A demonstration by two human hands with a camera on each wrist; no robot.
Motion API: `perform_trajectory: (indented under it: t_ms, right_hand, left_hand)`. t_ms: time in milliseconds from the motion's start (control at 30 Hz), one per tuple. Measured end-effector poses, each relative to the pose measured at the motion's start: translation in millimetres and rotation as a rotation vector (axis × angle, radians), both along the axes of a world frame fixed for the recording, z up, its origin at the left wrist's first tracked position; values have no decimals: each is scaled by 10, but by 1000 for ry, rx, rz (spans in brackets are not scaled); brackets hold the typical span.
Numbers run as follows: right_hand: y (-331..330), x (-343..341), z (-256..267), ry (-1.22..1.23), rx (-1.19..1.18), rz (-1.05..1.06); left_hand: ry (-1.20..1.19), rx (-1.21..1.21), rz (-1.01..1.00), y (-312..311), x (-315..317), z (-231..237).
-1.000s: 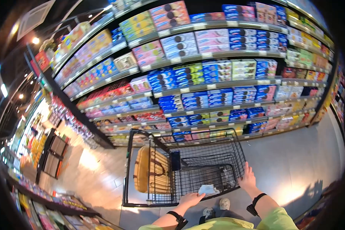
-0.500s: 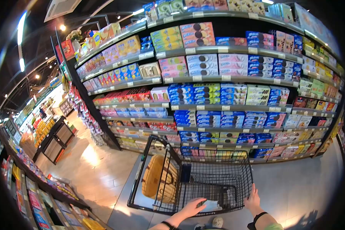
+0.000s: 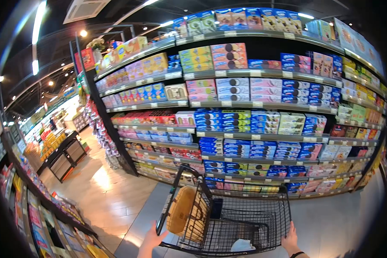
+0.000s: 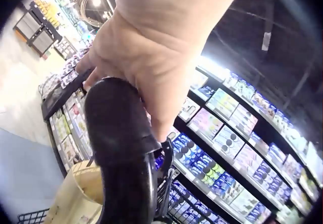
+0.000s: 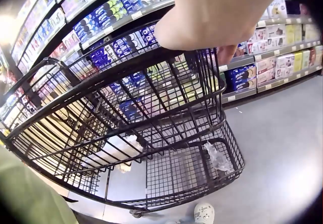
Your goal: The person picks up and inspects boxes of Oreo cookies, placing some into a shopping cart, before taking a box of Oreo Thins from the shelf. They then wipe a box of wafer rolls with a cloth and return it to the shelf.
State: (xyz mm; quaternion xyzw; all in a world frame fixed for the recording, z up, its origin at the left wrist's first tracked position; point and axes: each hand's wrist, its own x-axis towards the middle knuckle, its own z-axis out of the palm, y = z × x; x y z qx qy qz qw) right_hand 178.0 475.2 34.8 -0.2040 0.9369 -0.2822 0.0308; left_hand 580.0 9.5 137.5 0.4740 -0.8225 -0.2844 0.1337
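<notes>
A black wire shopping cart (image 3: 228,215) stands side-on in front of me. My left hand (image 3: 151,238) is at the near end of its black handle (image 3: 170,200), fingers spread and thumb toward the bar. In the left wrist view, the thumb and fingers lie on either side of the rounded handle end (image 4: 118,113). My right hand (image 3: 290,241) grips the rim at the far-right end of the cart, thumb on the inside and fingers outside. A tan bag (image 3: 182,208) with dark straps sits in the cart by the handle. A crumpled white thing (image 3: 243,245) lies low at the cart's near side.
Shelves of boxed biscuits (image 3: 236,148) rise close behind the cart. Another stocked shelf (image 3: 43,215) runs along the left. Tiled floor (image 3: 116,195) leads off between them toward a dark display stand (image 3: 64,159). Clear crumpled plastic (image 5: 218,158) is on the cart's lower rack.
My left hand has moved left from the cart's near rim to the handle end. The right hand stays at the right-end rim. The head view has tilted up.
</notes>
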Motion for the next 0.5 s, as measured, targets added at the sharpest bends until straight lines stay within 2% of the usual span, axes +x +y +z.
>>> perform_trajectory:
  t_ms: [67, 133, 167, 200, 233, 300, 333, 367, 400, 500]
  right_hand:
    - [87, -5, -64, 40, -37, 42]
    - [123, 46, 170, 76, -71, 89]
    - [107, 146, 454, -78, -102, 39]
    - [66, 178, 619, -233, -128, -12]
    - [111, 124, 493, -234, -123, 20]
    - [298, -4, 103, -56, -39, 23]
    - [275, -22, 140, -62, -32, 56]
    - [289, -9, 188, -125, -122, 38]
    - [312, 22, 247, -191, -208, 18]
    - [191, 149, 716, -194, -160, 39]
  left_hand:
    - [12, -11, 34, -18, 28, -92]
    - [-36, 179, 30, 126, -108, 155]
    - [25, 169, 27, 131, -99, 43]
    - [-42, 170, 53, 202, -136, 155]
    - [-70, 189, 55, 217, -141, 157]
    - [-82, 191, 55, 243, -152, 98]
    - [-71, 189, 57, 273, -170, 124]
    - [-59, 207, 67, 319, -190, 159]
    - [-48, 226, 76, 374, -216, 227]
    - [38, 220, 74, 451, -193, 139]
